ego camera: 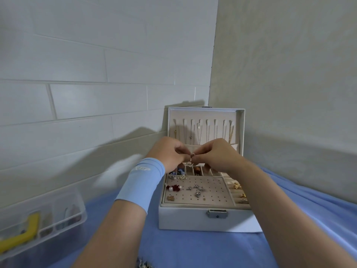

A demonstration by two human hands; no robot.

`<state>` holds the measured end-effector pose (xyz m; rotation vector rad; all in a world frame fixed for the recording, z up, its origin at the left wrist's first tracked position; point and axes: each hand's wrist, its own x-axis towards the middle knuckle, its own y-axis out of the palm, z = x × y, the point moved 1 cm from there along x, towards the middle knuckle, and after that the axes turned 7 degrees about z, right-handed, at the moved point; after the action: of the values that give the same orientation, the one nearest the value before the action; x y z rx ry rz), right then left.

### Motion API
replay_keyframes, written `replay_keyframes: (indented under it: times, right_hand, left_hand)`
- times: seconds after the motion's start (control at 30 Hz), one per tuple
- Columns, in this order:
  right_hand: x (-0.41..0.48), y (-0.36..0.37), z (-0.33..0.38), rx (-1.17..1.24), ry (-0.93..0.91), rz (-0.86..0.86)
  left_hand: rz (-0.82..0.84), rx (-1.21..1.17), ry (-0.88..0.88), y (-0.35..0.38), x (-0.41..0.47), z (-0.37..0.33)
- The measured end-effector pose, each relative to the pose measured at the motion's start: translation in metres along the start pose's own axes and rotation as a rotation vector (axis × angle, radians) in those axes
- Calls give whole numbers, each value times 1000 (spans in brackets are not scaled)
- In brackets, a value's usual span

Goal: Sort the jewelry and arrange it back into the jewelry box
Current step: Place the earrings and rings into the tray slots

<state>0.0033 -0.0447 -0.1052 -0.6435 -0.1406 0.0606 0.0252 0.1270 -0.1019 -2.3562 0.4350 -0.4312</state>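
A pale grey jewelry box (193,219) stands open on the blue cloth, its lid upright with several thin necklaces (199,132) hanging inside. Earrings (196,188) sit on the perforated beige panel, and gold pieces (236,186) lie in the ring rolls at the right. My left hand (170,155) and my right hand (214,155) meet above the box's back compartments. Together they pinch a small reddish piece with a fine chain (191,157) dangling below it.
A clear plastic organizer (63,213) with a yellow handle (23,235) sits at the left on the blue cloth. A small heap of loose jewelry (144,264) lies at the bottom edge. Walls close in behind and to the right of the box.
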Motion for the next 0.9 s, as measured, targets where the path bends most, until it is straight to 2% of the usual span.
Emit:
replay_keyframes:
  times: [0.07,0.23,0.33,0.47,0.6,0.7,0.9]
  right_hand:
    - [3,6,-2,-135,1,-23]
    - [7,21,-2,-407,46,12]
    - [8,19,-4,-399,31,23]
    - [10,11,-8,-434,-4,-102]
    - [9,14,-11,-568,83,-6]
    - [9,16,-9,-626,107,-23]
    - [8,21,-7,-667,120,-41]
  left_hand:
    - [42,142,-3,-3,-1,0]
    - [54,251,-7,-6,-2,-1]
    - [65,324,-23,-4,-2,2]
    - [56,457,-7,0,-1,0]
    - [85,585,45,7,2,-1]
    - [159,744,54,13,2,-1]
    - [184,782,37,16,3,-2]
